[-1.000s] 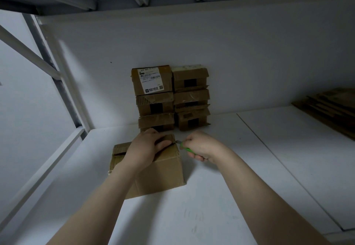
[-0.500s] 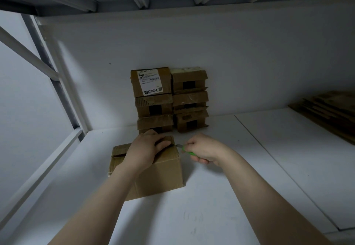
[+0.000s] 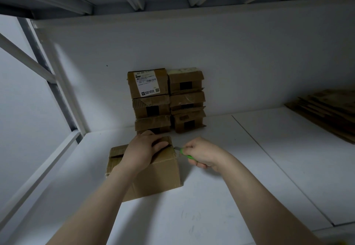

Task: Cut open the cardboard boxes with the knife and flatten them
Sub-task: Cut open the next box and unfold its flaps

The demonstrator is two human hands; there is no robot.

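the right hand has the blade at the box's edge, so the step in hand looks like slitting the top seam. next, i'd judge, comes a steady draw of the blade along the tape, kept shallow and clear of the other thumb, which lies close to the cut line. the right hand's fingers are curled fully round the green-handled knife, whose short grey blade touches the upper right edge of the closed brown cardboard box. the left hand lies palm-down on the box top, fingers mostly straight, pressing and gripping nothing. the box sits on the white shelf board. behind it stands a stack of taped cardboard boxes against the wall; a pile of flattened cardboard lies well apart on the right.
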